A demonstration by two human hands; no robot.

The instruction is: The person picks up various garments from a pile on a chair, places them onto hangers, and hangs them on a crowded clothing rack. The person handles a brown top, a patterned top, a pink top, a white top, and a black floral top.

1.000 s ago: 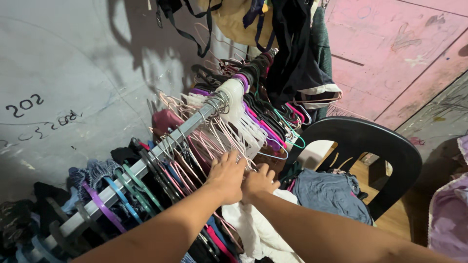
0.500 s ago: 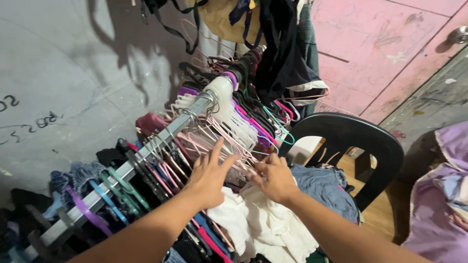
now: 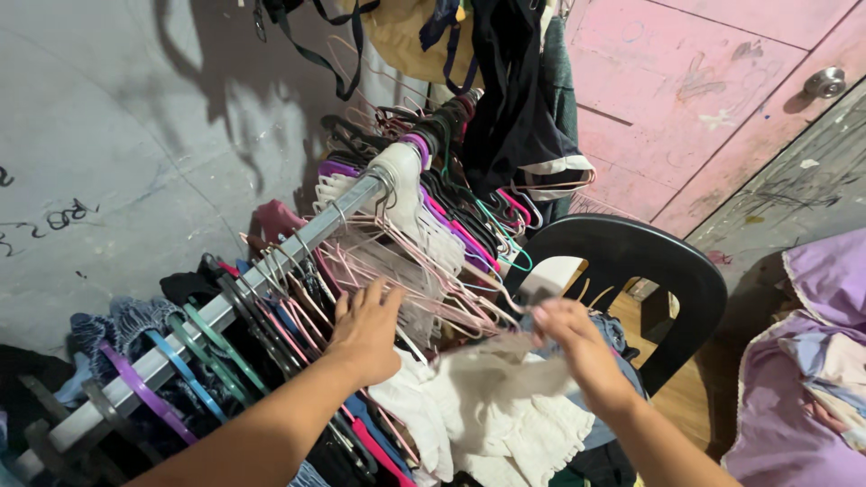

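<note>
Right hand pulled rightward, now pinching white garment; left hand spread on pink hangers. Step: freeing garment; next needs steady pull clear.

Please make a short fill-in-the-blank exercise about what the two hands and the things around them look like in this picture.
1. The left hand reaches into the empty pink ____ on the metal rail.
2. The right hand pulls a ____ garment away from the pile.
3. Behind the right hand stands a black plastic ____.
4. The door at upper right is painted ____.

Missing words: hangers; white; chair; pink
</note>
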